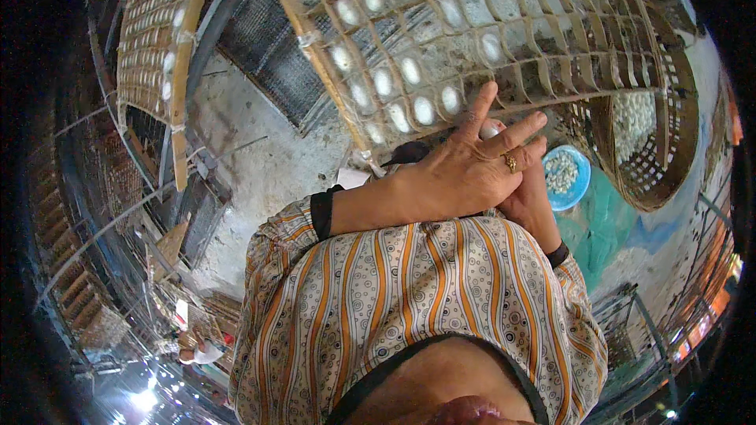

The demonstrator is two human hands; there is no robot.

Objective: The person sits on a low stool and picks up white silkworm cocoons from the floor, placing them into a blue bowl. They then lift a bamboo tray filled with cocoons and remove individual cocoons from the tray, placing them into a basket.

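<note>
Woven strip lattice (413, 29), a cocoon frame edged with a bamboo pole (322, 59), spans the space before me. White silkworm cocoons (423, 111) sit in many of its cells. My left hand (466, 159), with a ring on one finger, is at the lattice's near edge, its fingers spread. One fingertip overlaps the lattice. A small white thing, probably a cocoon (489, 131), shows between those fingers; which hand holds it is unclear. My right hand (520, 198) lies mostly hidden beneath the left, its fingers out of sight.
A blue basin (582, 186) of cocoons stands right of my hands on green sheeting (593, 236). Beyond it, a large woven basket (679, 159) holds a pile of cocoons (635, 121). Another cocoon-filled lattice (150, 35) stands at left. A person (204, 353) is at lower left.
</note>
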